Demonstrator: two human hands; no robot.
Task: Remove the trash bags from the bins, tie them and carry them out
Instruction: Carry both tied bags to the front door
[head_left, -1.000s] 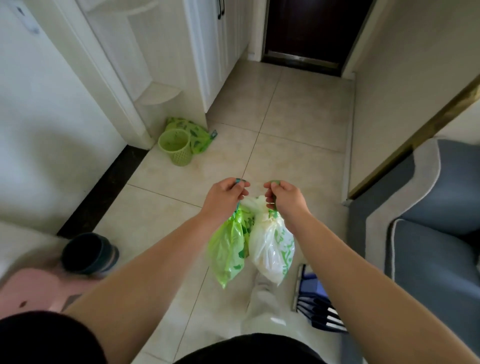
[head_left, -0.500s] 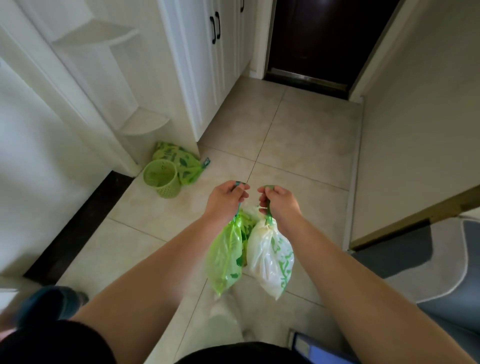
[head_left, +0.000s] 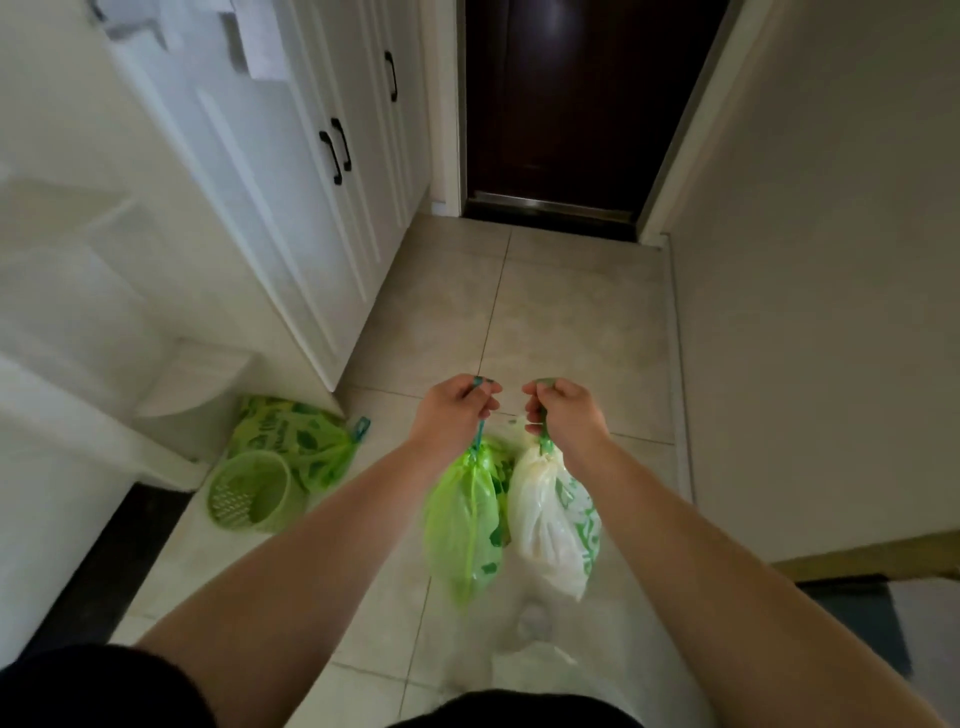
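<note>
Beige floor tiles (head_left: 571, 322) lead to a dark brown door (head_left: 566, 104), nearer than a second ago (carry-out seemingly under way), with the left hand (head_left: 457, 410) clenched on a green plastic trash bag (head_left: 462, 525) and the right hand (head_left: 566, 415) on a white plastic trash bag (head_left: 553, 530), both dangling.

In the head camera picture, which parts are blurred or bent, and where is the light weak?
Head view: the white shelves at left are smeared by motion; the left hand, the right hand and their green bag and white bag are sharper; the wide lens bends the cabinet lines; the dark door is dim.
</note>
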